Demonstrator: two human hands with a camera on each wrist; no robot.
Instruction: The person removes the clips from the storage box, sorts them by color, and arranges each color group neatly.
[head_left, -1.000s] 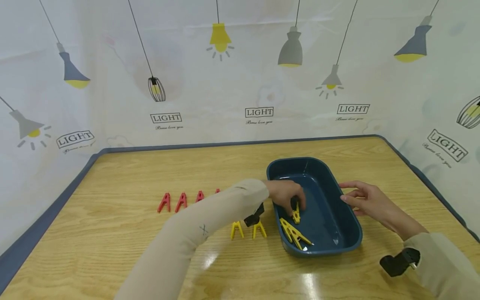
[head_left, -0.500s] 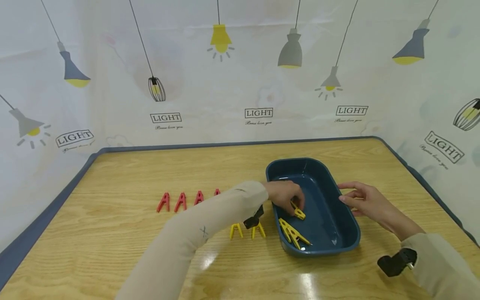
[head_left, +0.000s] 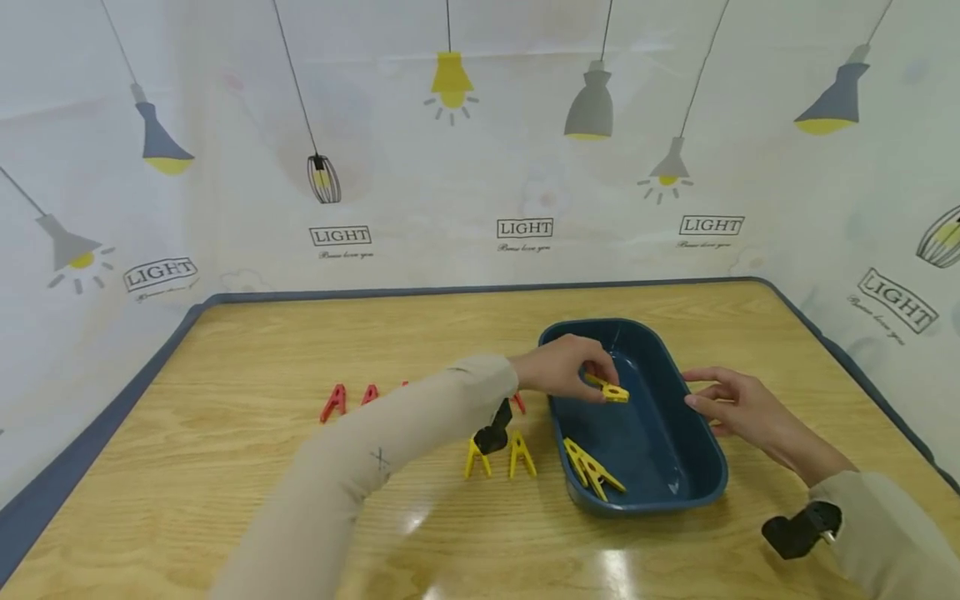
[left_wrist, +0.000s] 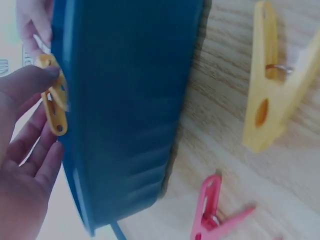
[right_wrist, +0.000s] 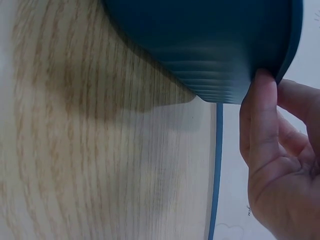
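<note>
My left hand (head_left: 564, 367) pinches a yellow clothespin (head_left: 617, 394) between thumb and fingers, raised over the dark blue plastic bin (head_left: 660, 450). In the left wrist view that clothespin (left_wrist: 57, 117) overlaps the bin's rim. Inside the bin, at its near left corner, lie more yellow clothespins (head_left: 595, 475). My right hand (head_left: 738, 400) is at the bin's right side, its fingers fairly straight. The right wrist view shows a fingertip (right_wrist: 265, 82) against the outer wall just under the rim.
Left of the bin, two yellow clothespins (head_left: 522, 457) stand on the wooden table (head_left: 187, 467). Behind them is a row of red clothespins (head_left: 334, 403), partly covered by the left sleeve (head_left: 405, 417). A white printed curtain (head_left: 420, 167) borders the table.
My left hand has risen from the bin's floor with the yellow clothespin, which has turned sideways. The right hand keeps its place at the bin.
</note>
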